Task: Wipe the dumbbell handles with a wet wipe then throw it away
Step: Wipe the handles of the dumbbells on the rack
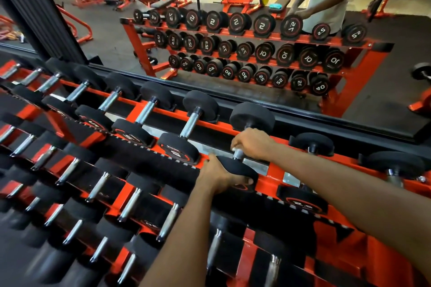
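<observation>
Top tier, orange steel rack point(271, 183), right of middle.
L hand point(215, 178): fingers curled over near head of dumbbell point(241, 170), arm reaching fwd.
Dumbbell: black round rubber heads, lies front-to-back.
Handle point(238, 154): knurled chrome.
R hand point(253, 144): wrapped round handle, knuckles up.

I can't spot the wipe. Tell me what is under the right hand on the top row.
The right hand curls round the steel handle of a dumbbell; only its near end shows below the grip. No wipe shows; the fingers would hide one.
</observation>
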Available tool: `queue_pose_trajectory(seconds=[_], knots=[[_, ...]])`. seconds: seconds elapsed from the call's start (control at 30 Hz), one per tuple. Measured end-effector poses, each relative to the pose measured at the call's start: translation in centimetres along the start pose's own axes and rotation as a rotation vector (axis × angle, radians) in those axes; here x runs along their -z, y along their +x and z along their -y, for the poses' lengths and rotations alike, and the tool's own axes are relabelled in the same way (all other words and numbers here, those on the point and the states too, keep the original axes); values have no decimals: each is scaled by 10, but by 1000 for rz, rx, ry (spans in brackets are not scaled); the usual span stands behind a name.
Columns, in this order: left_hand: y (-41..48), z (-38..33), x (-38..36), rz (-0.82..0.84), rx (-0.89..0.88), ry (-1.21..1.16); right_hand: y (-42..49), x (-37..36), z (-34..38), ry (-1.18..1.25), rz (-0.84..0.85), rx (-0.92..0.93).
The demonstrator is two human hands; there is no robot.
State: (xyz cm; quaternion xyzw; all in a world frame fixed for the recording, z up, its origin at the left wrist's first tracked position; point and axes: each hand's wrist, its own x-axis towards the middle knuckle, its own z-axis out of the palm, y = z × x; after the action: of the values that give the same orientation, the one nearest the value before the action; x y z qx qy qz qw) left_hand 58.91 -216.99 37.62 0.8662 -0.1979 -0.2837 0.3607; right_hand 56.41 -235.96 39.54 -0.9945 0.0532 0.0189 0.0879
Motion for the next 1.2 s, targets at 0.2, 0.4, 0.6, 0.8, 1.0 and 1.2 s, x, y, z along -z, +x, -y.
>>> queue_pose_trajectory(seconds=[0.2,0.4,0.6,0.8,1.0,1.2], knots=[[1,2,0,-14,3,-11,4,3,-4,-41,-87,-87],[2,1,1,3,9,-8,-8,-1,5,-39,20,51],[1,2,0,-3,3,-10,-3,-12,-7,-235,-270,-166],[2,2,0,-8,6,-13,-4,-15,-14,-142,-323,-156],[1,1,1,0,13,29,-16,-49,5,180,-528,-372],[1,3,1,-21,-3,33,-25,-50,26,906,-316,-560]])
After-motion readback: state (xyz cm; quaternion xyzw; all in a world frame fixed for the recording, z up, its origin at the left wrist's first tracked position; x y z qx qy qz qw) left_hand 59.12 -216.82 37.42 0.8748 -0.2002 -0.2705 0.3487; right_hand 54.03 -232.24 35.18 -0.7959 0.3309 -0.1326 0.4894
